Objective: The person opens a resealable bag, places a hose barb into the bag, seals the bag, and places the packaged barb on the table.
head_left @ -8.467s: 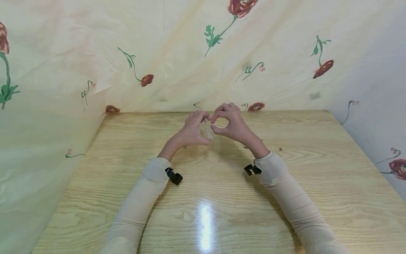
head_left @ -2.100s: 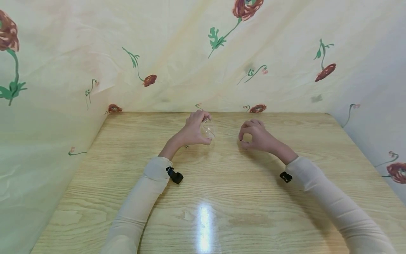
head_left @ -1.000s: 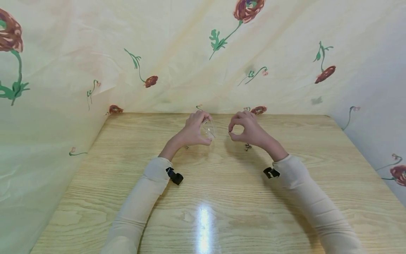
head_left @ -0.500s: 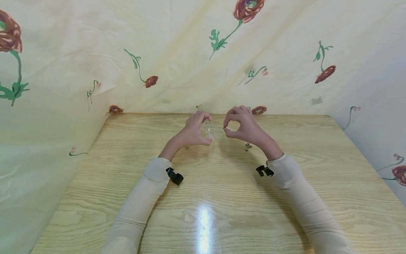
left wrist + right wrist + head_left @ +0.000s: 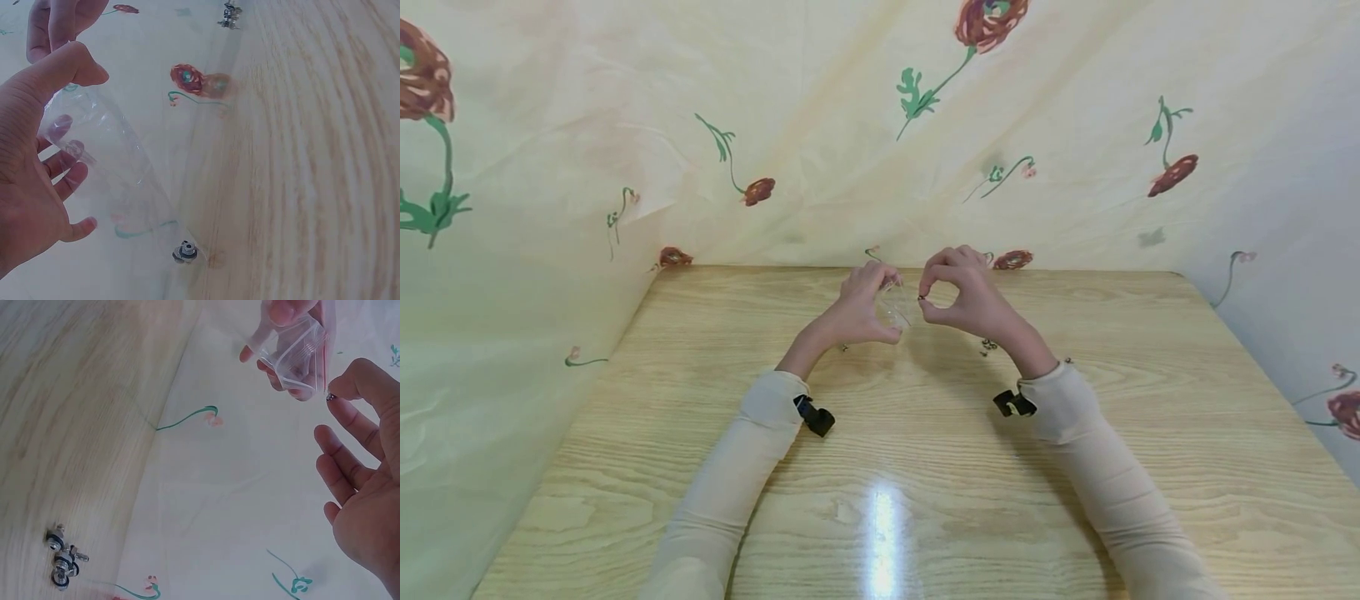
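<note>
My left hand (image 5: pixel 861 307) holds a clear plastic zip bag (image 5: pixel 299 359) by its mouth, with thumb and fingers spread around the opening. My right hand (image 5: pixel 962 292) pinches a tiny metal piece (image 5: pixel 330 397) between thumb and index fingertip, just right of the bag's mouth and apart from it. Behind the right wrist, several small metal fittings (image 5: pixel 62 557) with dark rings lie in a cluster on the table. Near the left hand is another metal fitting (image 5: pixel 185 251); the bag's lower edge overlaps it in the left wrist view.
Both hands are raised above the far part of a wood-grain table (image 5: pixel 925 483). A flower-printed sheet (image 5: pixel 827 125) rises behind the table's back edge and along its sides. One more small metal piece (image 5: pixel 1070 361) lies beside the right sleeve.
My right hand has lifted from the cluster of fittings and moved left and up to the bag, carrying the tiny metal piece. The left hand and bag have stayed nearly still.
</note>
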Motion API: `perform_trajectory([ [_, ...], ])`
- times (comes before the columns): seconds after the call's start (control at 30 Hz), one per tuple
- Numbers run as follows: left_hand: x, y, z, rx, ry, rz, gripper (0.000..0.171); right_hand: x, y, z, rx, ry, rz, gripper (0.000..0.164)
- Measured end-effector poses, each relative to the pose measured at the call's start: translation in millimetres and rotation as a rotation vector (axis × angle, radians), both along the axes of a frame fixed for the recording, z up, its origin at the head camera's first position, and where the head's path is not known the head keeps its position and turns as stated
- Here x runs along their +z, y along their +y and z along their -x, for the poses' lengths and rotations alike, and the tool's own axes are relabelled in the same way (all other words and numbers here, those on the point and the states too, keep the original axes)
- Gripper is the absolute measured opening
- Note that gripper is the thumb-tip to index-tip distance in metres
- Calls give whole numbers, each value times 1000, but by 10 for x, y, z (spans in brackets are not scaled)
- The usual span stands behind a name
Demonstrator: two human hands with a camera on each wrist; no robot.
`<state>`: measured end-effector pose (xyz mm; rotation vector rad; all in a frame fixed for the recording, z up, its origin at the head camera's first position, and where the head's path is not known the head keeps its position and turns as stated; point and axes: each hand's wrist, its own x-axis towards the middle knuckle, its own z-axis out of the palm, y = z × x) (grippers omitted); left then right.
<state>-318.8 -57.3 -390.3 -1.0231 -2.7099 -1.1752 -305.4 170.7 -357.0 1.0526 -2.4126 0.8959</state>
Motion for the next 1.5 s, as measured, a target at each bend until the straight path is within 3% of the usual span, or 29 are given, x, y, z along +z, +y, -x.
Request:
perform_trajectory([
  [0.67,-24,9,20,-8,-10,1,71,-72,-100,-15,36,39,71,12],
  [1.5,-17,12,2,-8,-21,13,72,-142,-144,-4,48,44,67,11],
])
